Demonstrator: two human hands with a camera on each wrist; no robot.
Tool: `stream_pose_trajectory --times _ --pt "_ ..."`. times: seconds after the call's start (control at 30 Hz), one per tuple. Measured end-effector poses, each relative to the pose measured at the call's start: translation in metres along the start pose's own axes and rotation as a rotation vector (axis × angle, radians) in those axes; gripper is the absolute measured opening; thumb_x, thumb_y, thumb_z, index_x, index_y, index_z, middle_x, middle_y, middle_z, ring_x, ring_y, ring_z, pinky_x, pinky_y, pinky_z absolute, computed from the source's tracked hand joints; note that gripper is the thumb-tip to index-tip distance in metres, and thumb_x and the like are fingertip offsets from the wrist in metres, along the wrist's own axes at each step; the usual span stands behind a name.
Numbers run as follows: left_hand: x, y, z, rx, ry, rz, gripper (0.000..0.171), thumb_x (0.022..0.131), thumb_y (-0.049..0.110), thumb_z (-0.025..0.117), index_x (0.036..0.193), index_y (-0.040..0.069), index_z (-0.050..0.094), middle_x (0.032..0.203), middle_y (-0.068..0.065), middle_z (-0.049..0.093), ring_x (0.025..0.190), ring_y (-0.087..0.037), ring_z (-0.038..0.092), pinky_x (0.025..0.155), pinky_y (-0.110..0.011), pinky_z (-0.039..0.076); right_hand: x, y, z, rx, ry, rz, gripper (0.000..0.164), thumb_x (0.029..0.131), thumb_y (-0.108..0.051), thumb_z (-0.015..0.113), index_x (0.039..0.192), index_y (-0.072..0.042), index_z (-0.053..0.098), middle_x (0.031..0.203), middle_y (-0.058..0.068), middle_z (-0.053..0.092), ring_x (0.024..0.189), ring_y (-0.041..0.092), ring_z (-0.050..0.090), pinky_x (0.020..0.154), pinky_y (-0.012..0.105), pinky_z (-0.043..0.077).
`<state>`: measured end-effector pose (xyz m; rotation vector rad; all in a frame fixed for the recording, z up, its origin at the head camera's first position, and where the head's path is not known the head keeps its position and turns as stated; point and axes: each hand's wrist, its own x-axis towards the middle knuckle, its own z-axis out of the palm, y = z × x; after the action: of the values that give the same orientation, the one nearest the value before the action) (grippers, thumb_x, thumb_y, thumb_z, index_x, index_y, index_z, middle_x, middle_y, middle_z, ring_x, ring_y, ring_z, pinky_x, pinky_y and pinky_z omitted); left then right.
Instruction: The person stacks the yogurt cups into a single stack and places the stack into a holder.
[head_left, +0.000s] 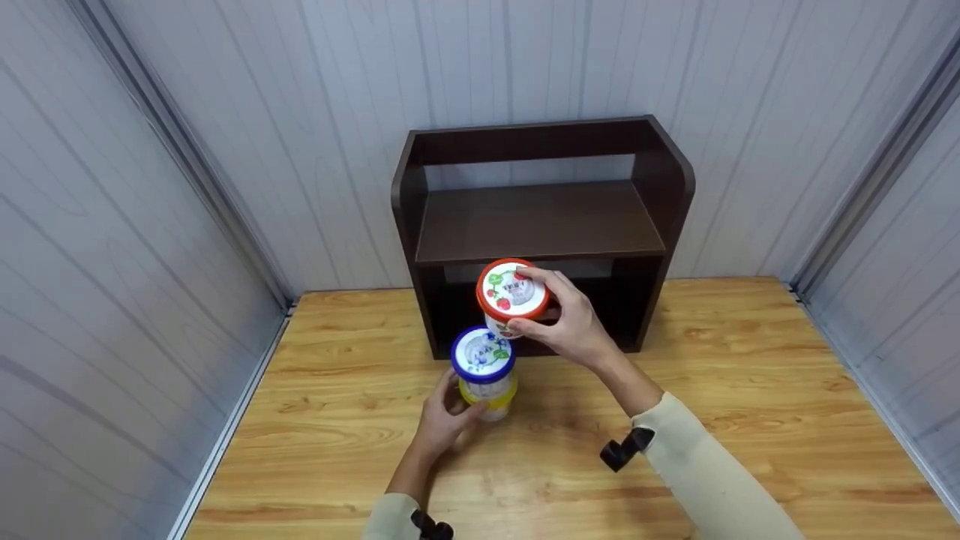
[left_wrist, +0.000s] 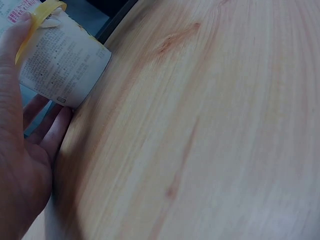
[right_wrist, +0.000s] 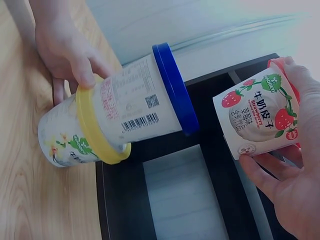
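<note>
- where is the strawberry tub point(head_left: 514, 291)?
- up in the right hand point(head_left: 576, 324), in front of the dark brown shelf unit point(head_left: 540, 219), just above and beside the blue-lidded tub point(head_left: 482, 358) but apart from it.
- and that hand's grip?
- thumb and fingers pinch it around the red lid and side, with one fingertip over the lid's top.
- what about the left hand point(head_left: 441, 424)?
- it holds the yellow-lidded tub point(right_wrist: 64, 133), which stands on the wooden table point(head_left: 337, 435) with the blue-lidded one upright on top. its thumb lies against the yellow rim; the other fingers curl around the far side.
- how will the strawberry tub handle?
- probably light to middling, though nothing shows how full it is. the wall looks like thin card or plastic, so a hard squeeze could dent it, and the smooth print may slip.
- best hold, then?
- likely the stiffer lid rim, with a finger under the base in case the lid pops loose.
</note>
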<state>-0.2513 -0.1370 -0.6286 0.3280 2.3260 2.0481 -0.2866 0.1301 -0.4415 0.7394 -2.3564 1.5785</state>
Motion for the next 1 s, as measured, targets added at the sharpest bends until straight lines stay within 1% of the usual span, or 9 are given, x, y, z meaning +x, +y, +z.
stream_pose_trajectory --times 0.13,0.27,0.37,0.57,0.77,0.87,0.93,1.0 --pt "0.000 0.001 0.000 -0.005 -0.011 0.008 0.086 0.101 0.011 0.085 0.172 0.002 0.037 0.161 -0.029 0.058 0.147 -0.043 0.062 0.126 -0.042 0.056 0.000 -0.003 0.003 0.000 -0.019 -0.002 0.077 0.093 -0.020 0.096 0.161 -0.014 0.060 0.143 0.017 0.063 0.128 0.026 0.068 0.096 0.022 0.067" --pt "0.001 0.002 0.001 -0.008 -0.008 -0.007 0.087 0.100 0.012 0.085 0.173 0.005 0.038 0.161 -0.027 0.059 0.148 -0.041 0.062 0.125 -0.037 0.056 -0.001 -0.005 0.007 0.002 -0.034 -0.007 0.076 0.093 -0.021 0.095 0.161 -0.015 0.060 0.144 0.016 0.063 0.128 0.027 0.069 0.096 0.021 0.066" --pt "0.002 0.001 0.001 0.005 -0.005 -0.006 0.087 0.100 0.012 0.086 0.173 0.004 0.038 0.161 -0.027 0.059 0.148 -0.042 0.062 0.125 -0.038 0.056 -0.001 -0.005 0.010 0.005 -0.043 -0.010 0.076 0.093 -0.022 0.095 0.160 -0.014 0.060 0.145 0.016 0.063 0.128 0.027 0.069 0.097 0.022 0.066" --pt "0.003 -0.001 0.001 0.023 0.000 0.002 0.087 0.101 0.015 0.086 0.173 0.004 0.038 0.160 -0.027 0.060 0.146 -0.042 0.063 0.125 -0.040 0.057 -0.002 -0.004 0.016 0.010 -0.063 -0.011 0.075 0.094 -0.024 0.095 0.160 -0.014 0.061 0.143 0.016 0.064 0.127 0.025 0.069 0.098 0.031 0.069" --pt "0.002 -0.001 0.001 0.019 -0.005 0.006 0.086 0.101 0.015 0.085 0.172 0.002 0.038 0.161 -0.028 0.059 0.147 -0.044 0.062 0.126 -0.047 0.056 -0.005 -0.004 0.022 0.008 -0.083 0.002 0.074 0.095 -0.028 0.094 0.159 -0.014 0.061 0.145 0.015 0.064 0.128 0.027 0.069 0.099 0.031 0.069" --pt "0.002 -0.001 0.001 0.020 -0.005 0.003 0.085 0.102 0.015 0.084 0.173 0.003 0.037 0.163 -0.028 0.058 0.149 -0.044 0.061 0.128 -0.049 0.055 -0.006 -0.004 0.025 0.007 -0.091 0.002 0.073 0.096 -0.028 0.093 0.160 -0.014 0.061 0.146 0.015 0.064 0.128 0.026 0.068 0.099 0.035 0.069" --pt "0.002 0.000 0.002 0.020 -0.003 0.002 0.085 0.103 0.017 0.084 0.173 0.004 0.038 0.163 -0.027 0.058 0.150 -0.044 0.061 0.128 -0.049 0.055 -0.006 -0.004 0.026 0.009 -0.094 -0.003 0.073 0.096 -0.028 0.093 0.160 -0.015 0.061 0.146 0.015 0.064 0.128 0.026 0.068 0.099 0.036 0.069" --pt "0.001 0.000 0.001 0.027 -0.005 0.012 0.084 0.103 0.017 0.084 0.172 0.003 0.038 0.162 -0.028 0.059 0.149 -0.044 0.061 0.127 -0.047 0.056 -0.006 -0.004 0.027 0.011 -0.098 -0.007 0.072 0.096 -0.028 0.093 0.160 -0.015 0.061 0.145 0.016 0.064 0.127 0.026 0.068 0.098 0.036 0.069"
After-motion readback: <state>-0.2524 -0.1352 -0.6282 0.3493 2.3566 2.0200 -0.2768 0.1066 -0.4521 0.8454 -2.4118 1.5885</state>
